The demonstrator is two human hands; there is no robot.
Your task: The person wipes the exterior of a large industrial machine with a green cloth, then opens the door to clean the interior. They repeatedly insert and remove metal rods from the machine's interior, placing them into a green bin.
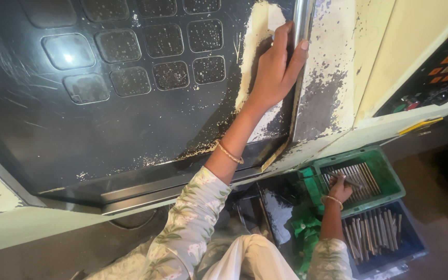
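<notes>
Floral sleeve nearest; left hand, at 12 o'clock, clenches the machine door's steel handle, door apparently shut, while right hand, at 4 o'clock, grasps a metal rod in the green tray, many rods remaining.

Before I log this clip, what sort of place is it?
Probably a machine shop. The left hand holds the metal handle of a worn machine door, a control panel sits alongside, and the right hand reaches into a green crate of metal rods.
</notes>
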